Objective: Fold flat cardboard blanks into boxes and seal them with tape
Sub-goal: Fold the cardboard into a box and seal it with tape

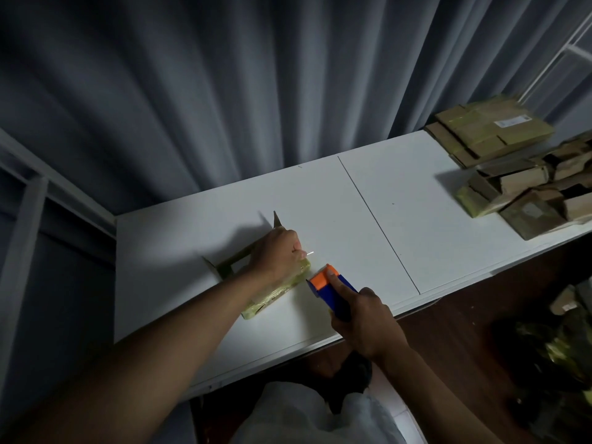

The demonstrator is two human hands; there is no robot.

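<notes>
Near the table's (368,200) front edge, our left hand (278,251) grips the taped box (275,291); our right hand (362,318) clasps the blue-orange tape dispenser (330,285). The far-corner stack's (490,129) label is unreadable.

Two bare forearms, no sleeves, watch or rings showing; pale whitish garment (307,418) at the torso.

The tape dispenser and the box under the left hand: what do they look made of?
Tape dispenser: apparently moulded plastic, solid orange and blue, smooth. Box: brown cardboard, its flaps dull; the yellowish sheen over it suggests glossy tape.
</notes>
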